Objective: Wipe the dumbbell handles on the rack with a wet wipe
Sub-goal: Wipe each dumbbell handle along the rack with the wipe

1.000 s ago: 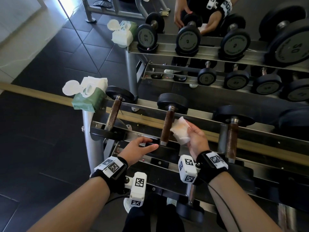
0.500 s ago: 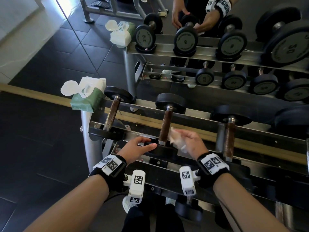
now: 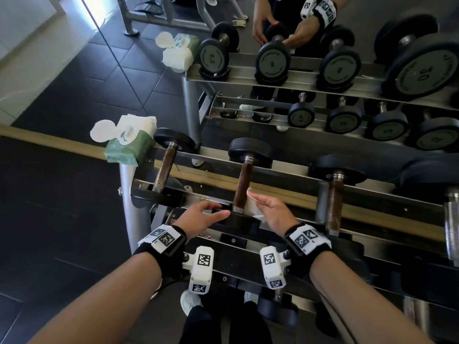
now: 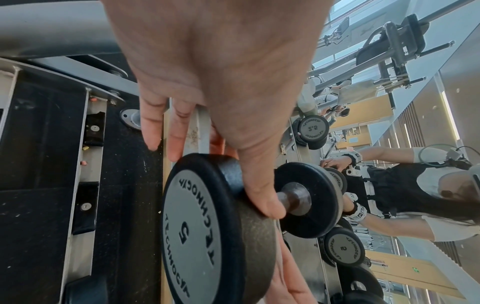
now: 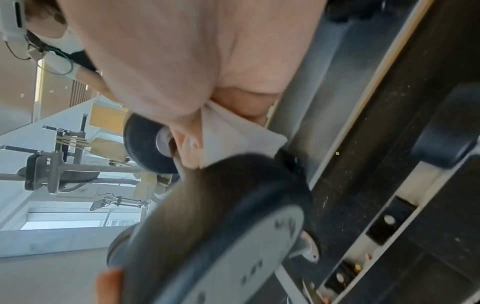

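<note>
The middle dumbbell lies on the top rack tier, its brown handle [image 3: 242, 184] pointing away from me. My right hand [image 3: 272, 213] holds a white wet wipe [image 3: 251, 206] against the right side of that handle, low down near the front head. In the right wrist view the wipe [image 5: 233, 139] bunches between fingers and palm just above the blurred front head [image 5: 221, 226]. My left hand [image 3: 202, 216] grips the front head marked 5 [image 4: 192, 226], thumb [image 4: 262, 197] over its rim beside the handle [image 4: 285, 200], fingers behind it.
A green wipe pack [image 3: 126, 145] with its lid open sits on the rack's left end. More dumbbells lie to the left [image 3: 165, 167] and right [image 3: 335, 202] on the same tier. A mirror [image 3: 273, 58] behind the rack repeats everything. The steel rack rail [image 3: 285, 247] runs below my wrists.
My right hand has brought the wipe down from beside the mid handle and closed it against the lower handle. My left hand has stayed on the front head.
</note>
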Demonstrator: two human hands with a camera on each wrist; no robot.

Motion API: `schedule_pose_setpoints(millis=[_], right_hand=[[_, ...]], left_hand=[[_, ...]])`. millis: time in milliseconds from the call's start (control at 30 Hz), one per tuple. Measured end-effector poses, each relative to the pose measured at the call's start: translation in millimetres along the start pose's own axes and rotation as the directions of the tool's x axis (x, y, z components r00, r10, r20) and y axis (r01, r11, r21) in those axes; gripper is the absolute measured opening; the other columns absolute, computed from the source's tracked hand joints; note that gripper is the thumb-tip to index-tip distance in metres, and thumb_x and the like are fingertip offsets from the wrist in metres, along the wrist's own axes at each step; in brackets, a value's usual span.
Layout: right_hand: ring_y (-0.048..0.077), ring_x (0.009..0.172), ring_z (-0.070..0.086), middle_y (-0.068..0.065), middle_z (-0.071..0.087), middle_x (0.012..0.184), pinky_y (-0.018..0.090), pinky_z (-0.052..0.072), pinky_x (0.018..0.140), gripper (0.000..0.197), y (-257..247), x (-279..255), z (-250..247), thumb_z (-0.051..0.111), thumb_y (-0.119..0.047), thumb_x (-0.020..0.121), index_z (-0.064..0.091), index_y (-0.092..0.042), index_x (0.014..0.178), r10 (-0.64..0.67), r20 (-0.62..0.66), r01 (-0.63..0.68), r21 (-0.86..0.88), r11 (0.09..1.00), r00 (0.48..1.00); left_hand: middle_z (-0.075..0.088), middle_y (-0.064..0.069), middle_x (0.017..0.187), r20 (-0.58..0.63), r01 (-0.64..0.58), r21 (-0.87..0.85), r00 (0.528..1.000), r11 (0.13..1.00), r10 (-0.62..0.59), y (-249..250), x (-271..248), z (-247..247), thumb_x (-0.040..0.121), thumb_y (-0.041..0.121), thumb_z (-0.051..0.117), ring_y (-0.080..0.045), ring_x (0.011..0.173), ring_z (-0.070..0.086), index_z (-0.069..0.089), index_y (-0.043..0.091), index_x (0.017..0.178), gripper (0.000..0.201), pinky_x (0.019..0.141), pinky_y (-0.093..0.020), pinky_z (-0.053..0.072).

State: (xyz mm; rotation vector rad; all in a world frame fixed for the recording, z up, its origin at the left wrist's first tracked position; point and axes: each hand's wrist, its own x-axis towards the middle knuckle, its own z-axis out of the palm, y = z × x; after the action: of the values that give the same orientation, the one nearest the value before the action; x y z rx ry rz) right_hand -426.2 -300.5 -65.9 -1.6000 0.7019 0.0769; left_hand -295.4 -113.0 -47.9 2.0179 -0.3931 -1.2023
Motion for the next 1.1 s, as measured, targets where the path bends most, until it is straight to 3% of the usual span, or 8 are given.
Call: schedule_pose_setpoints(millis=[100, 200, 333, 433, 600, 767, 933, 1100], right_hand=[[0.016, 0.104, 0.059, 0.008, 0.064, 0.118, 0.028, 0.046, 0.094, 0.028, -20, -8, -21, 0.043, -0.006, 0.103, 0.064, -0.015, 0.121, 0.017, 0.089, -0.016, -0.015, 1.000, 0.996], [0.023, 0.089, 0.057, 0.014, 0.061, 0.105, 0.034, 0.049, 0.074, 0.017, -46, -16, -35, 0.047, -0.010, 0.102, 0.060, -0.021, 0.105, -0.020, -0.146, 0.036, 0.107, 0.994, 0.989], [0.027, 0.087, 0.067, 0.018, 0.065, 0.103, 0.042, 0.057, 0.074, 0.012, -73, -21, -30, 0.044, -0.010, 0.103, 0.055, -0.007, 0.108, 0.097, -0.164, 0.031, 0.636, 0.771, 0.982], [0.031, 0.085, 0.068, 0.022, 0.066, 0.103, 0.047, 0.058, 0.072, 0.016, -94, -25, -22, 0.041, -0.011, 0.104, 0.052, -0.001, 0.111, 0.162, -0.157, 0.013, 0.757, 0.653, 0.974], [0.042, 0.105, 0.063, 0.027, 0.061, 0.125, 0.062, 0.050, 0.091, 0.030, -114, -34, -13, 0.039, -0.018, 0.106, 0.047, -0.004, 0.131, 0.204, -0.118, -0.025, 0.810, 0.586, 0.972], [0.033, 0.089, 0.067, 0.021, 0.065, 0.113, 0.046, 0.055, 0.074, 0.034, -124, -43, -6, 0.035, -0.017, 0.107, 0.041, -0.006, 0.138, 0.167, -0.075, -0.029, 0.836, 0.549, 0.983], [0.044, 0.120, 0.058, 0.029, 0.057, 0.133, 0.051, 0.046, 0.102, 0.039, -120, -44, -8, 0.043, -0.014, 0.104, 0.042, -0.002, 0.141, 0.141, -0.010, -0.056, 0.887, 0.458, 0.990], [0.036, 0.089, 0.064, 0.027, 0.057, 0.111, 0.043, 0.057, 0.068, 0.043, -116, -38, -7, 0.037, 0.022, 0.086, 0.046, 0.002, 0.123, 0.082, -0.060, 0.000, 0.809, 0.588, 0.995]], left_hand=[[0.067, 0.004, 0.113, 0.019, 0.006, 0.104, 1.000, 0.995, -0.008, 11, -4, -4, 0.082, 0.051, 0.071, -0.012, 0.097, 0.065, 0.062, 0.030, 0.117, 0.041, 0.078, -0.029, 0.058], [0.059, 0.010, 0.123, -0.150, -0.105, 0.284, 0.977, 0.953, 0.152, 36, -10, -9, 0.080, 0.042, 0.077, -0.009, 0.110, 0.056, 0.057, 0.028, 0.126, 0.052, 0.096, -0.030, 0.049], [0.057, 0.016, 0.116, -0.214, -0.424, 0.360, 0.830, 0.831, 0.516, 77, -29, -7, 0.073, 0.033, 0.084, -0.007, 0.113, 0.049, 0.060, 0.034, 0.119, 0.052, 0.100, -0.028, 0.042], [0.050, 0.022, 0.111, -0.189, -0.540, 0.397, 0.743, 0.742, 0.642, 98, -39, -4, 0.070, 0.029, 0.086, -0.009, 0.113, 0.042, 0.062, 0.034, 0.116, 0.052, 0.100, -0.023, 0.036], [0.048, 0.016, 0.112, -0.136, -0.577, 0.444, 0.713, 0.685, 0.688, 110, -45, 3, 0.064, 0.041, 0.089, -0.005, 0.111, 0.032, 0.065, 0.034, 0.110, 0.052, 0.094, -0.003, 0.023], [0.057, 0.010, 0.106, -0.237, -0.583, 0.413, 0.673, 0.700, 0.701, 112, -45, 8, 0.072, 0.030, 0.086, -0.010, 0.109, 0.040, 0.078, 0.025, 0.091, 0.022, 0.095, -0.008, 0.027], [0.062, 0.014, 0.095, -0.288, -0.591, 0.396, 0.647, 0.703, 0.706, 109, -43, 0, 0.075, 0.026, 0.083, -0.007, 0.103, 0.047, 0.077, 0.025, 0.082, 0.009, 0.087, -0.008, 0.034], [0.059, 0.025, 0.095, -0.262, -0.581, 0.390, 0.674, 0.715, 0.691, 97, -43, -6, 0.082, 0.038, 0.076, -0.006, 0.103, 0.045, 0.078, 0.028, 0.087, 0.011, 0.092, -0.013, 0.033]])
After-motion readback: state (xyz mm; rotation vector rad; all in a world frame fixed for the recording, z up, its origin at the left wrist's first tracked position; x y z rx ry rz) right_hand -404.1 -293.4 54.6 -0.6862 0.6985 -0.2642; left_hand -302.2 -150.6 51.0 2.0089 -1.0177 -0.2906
